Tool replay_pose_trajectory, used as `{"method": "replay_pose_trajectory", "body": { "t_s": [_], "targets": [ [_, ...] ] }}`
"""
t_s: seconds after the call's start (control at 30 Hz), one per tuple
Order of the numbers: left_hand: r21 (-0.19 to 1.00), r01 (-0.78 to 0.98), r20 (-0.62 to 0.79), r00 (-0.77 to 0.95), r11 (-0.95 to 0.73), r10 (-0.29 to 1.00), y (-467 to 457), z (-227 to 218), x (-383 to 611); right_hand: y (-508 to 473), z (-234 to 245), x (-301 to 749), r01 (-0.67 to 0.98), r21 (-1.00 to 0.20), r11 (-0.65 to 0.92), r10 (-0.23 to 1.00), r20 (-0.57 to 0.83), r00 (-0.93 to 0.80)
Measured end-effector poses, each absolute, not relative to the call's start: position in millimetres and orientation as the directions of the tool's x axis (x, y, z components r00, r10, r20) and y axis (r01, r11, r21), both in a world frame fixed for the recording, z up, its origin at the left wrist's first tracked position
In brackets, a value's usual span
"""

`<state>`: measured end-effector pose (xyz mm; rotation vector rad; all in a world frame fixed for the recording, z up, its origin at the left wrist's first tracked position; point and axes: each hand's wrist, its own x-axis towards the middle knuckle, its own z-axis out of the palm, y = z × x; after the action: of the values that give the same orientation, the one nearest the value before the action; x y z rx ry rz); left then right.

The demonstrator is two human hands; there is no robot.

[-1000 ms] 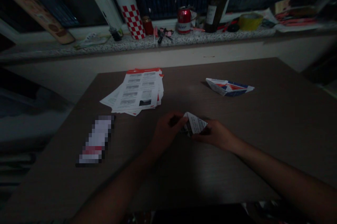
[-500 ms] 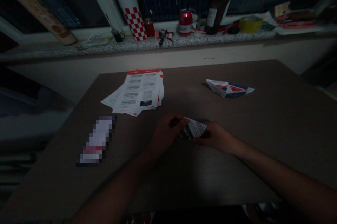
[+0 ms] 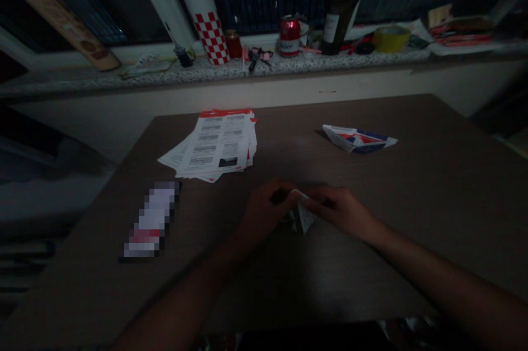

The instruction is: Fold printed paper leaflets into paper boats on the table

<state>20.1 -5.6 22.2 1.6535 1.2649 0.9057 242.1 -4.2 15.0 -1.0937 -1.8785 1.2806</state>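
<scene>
Between my two hands, over the middle of the table, is a small folded piece of printed paper. My left hand pinches its upper left edge between thumb and fingers. On the other side my right hand is closed on the paper's upper right part, thumb close to the left thumb. The paper's lower point hangs down below the fingers, and its upper part is mostly covered by them. Farther back on the right sits a folded paper boat, white with blue and red print, apart from both hands.
A stack of printed sheets lies at the back left of the brown table. Nearer on the left is a phone, its screen blurred out. Along the windowsill stand a checkered bottle, a red can and yellow tape.
The folded paper has turned so that one point faces down. My right hand has shifted its grip upward, and the two thumbs are closer together.
</scene>
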Motion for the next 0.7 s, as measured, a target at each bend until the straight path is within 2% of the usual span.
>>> {"method": "replay_pose_trajectory", "body": {
  "t_s": [0.43, 0.7],
  "targets": [
    [0.921, 0.364, 0.045, 0.250, -0.137, 0.967, -5.6, 17.6, 19.9, -4.0, 10.5, 246.2, 0.383, -0.879, 0.285, 0.884, 0.086, -0.460],
    [0.945, 0.301, 0.037, 0.288, -0.127, 0.957, -0.4, 19.7, 18.3, -1.2, 9.8, 247.4, 0.419, -0.848, 0.323, 0.903, 0.145, -0.403]
  ]
}}
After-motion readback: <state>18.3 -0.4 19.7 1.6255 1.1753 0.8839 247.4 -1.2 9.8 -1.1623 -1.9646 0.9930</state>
